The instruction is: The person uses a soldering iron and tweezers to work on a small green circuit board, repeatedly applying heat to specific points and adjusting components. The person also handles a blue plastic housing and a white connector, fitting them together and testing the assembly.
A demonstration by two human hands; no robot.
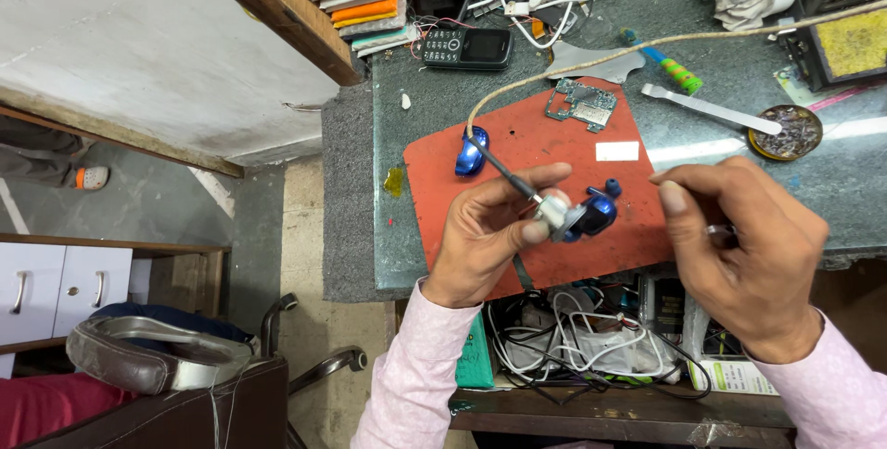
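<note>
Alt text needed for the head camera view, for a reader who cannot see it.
The left hand pinches a small blue earbud with a pale exposed part over a red work mat, while the right hand hovers close beside it. Another blue earbud shell, a circuit board and a cloth-covered cable lie on the mat.

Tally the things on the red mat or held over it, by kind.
Blue earbud shells: 2, one loose on the red mat at, one in the left hand at
Blue ear tip: 1
Bare circuit board: 1
White label: 1
Total: 5
The right hand is closed; what it holds cannot be made out.
</note>
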